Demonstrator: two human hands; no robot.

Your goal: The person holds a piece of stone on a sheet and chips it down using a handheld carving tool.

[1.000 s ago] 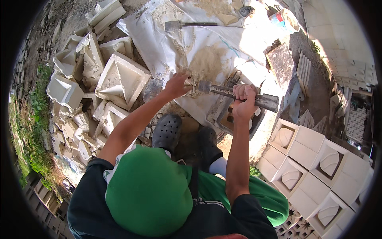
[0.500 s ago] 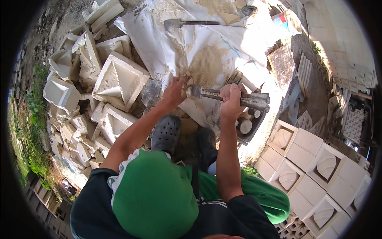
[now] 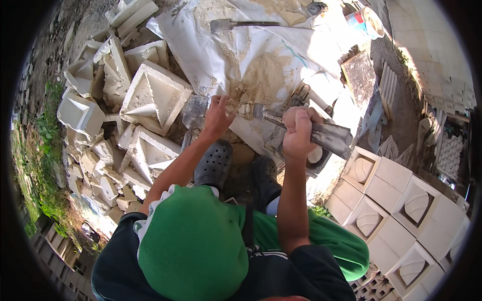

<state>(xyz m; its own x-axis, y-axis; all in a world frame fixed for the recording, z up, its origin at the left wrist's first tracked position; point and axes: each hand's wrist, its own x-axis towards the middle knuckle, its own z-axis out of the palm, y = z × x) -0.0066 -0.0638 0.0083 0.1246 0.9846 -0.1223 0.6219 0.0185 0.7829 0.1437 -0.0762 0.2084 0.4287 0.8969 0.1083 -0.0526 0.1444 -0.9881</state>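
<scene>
My right hand (image 3: 298, 133) is wrapped around a long grey, plaster-crusted tool (image 3: 331, 139). Its thick end sticks out to the right, and a narrow shank leads left to a small flat head (image 3: 259, 111). I cannot tell its exact kind. The head hovers over or touches pale lumps (image 3: 245, 110) on a white sheet (image 3: 188, 42). Left of these lumps is my left hand (image 3: 218, 120), thumb and fingers apart, close to some pale crumbs; whether it touches them is unclear. A dusty grey flat piece (image 3: 195, 111) lies beside that hand.
Broken cream mould-like blocks (image 3: 155, 98) are heaped on the left. Sandy powder (image 3: 266, 75) covers part of the sheet, with a flat-bladed tool (image 3: 221, 26) beyond. A bucket (image 3: 371, 22) stands far right, patterned blocks (image 3: 396, 195) near right. My clogs (image 3: 213, 163) are close below the hands.
My right hand has moved slightly right and down, and the tool's head has shifted right, away from my left hand. The left hand's fingers have lifted a little from the crumbs.
</scene>
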